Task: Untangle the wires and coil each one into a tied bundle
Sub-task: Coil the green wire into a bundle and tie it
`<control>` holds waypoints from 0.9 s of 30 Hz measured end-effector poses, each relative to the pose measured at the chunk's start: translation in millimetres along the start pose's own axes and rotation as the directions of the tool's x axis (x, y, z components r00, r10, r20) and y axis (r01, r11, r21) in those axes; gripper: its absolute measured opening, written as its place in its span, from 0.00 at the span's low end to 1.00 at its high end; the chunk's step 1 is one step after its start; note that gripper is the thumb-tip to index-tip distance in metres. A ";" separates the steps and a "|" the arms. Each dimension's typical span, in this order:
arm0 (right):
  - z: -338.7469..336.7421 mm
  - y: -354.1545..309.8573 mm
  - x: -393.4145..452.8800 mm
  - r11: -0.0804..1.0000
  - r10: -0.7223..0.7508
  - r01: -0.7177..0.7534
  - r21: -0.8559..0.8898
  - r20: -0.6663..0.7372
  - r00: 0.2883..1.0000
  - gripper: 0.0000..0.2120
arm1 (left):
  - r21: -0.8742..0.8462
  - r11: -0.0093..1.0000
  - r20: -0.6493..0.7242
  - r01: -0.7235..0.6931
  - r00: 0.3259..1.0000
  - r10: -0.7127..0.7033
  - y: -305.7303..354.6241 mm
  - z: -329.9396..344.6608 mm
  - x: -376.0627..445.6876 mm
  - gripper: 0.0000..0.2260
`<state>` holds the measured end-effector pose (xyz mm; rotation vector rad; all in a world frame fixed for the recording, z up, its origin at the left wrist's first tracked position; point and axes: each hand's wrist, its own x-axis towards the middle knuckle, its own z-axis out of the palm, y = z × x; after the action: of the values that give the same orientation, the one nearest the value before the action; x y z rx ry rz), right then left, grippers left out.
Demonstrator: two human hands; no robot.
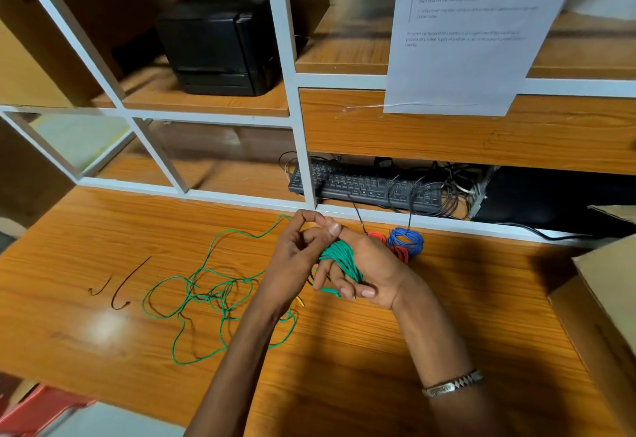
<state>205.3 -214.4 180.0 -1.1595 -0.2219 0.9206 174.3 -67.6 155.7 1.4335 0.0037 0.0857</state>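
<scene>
A long green wire [206, 295] lies in loose tangled loops on the wooden desk, left of centre. Several turns of it are wound around the fingers of my right hand [371, 264], which grips the green coil [340, 257]. My left hand [296, 254] is next to it, thumb and fingers pinching the green strand that runs off to the loops. Just behind my right hand lie a coiled red wire bundle [399, 250] and a coiled blue wire bundle [406, 240], each with a dark tie sticking up. A bit of yellow wire [300, 300] shows under my left wrist.
Two short dark wire pieces [120, 288] lie at the desk's left. A white-framed shelf rises behind, holding a black keyboard [364, 185] with cables and a black printer [220, 47]. A paper sheet [475, 30] hangs top right. A cardboard box [605, 299] stands at the right edge.
</scene>
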 end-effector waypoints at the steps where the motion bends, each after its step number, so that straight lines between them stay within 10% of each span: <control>1: 0.9 -2.0 -1.7 1.000 0.007 -0.007 0.013 -0.023 1.000 0.23 | 0.009 1.000 -0.040 0.009 0.999 -0.008 -1.5 5.3 -0.7 0.07; 22: -11.1 6.4 2.0 0.998 0.044 -0.049 -0.025 -0.166 0.985 0.36 | 0.463 0.847 0.029 -0.261 0.959 0.280 -8.2 -22.9 -9.1 0.07; 27: -22.7 9.2 13.6 0.965 0.033 -0.001 0.264 -0.118 0.992 0.36 | 0.442 0.871 0.021 -0.214 0.973 0.228 -17.1 -15.4 -21.9 0.16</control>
<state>222.6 -219.3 158.5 -0.9672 0.0102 0.8624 152.6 -56.0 135.6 1.8863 -0.1233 0.3141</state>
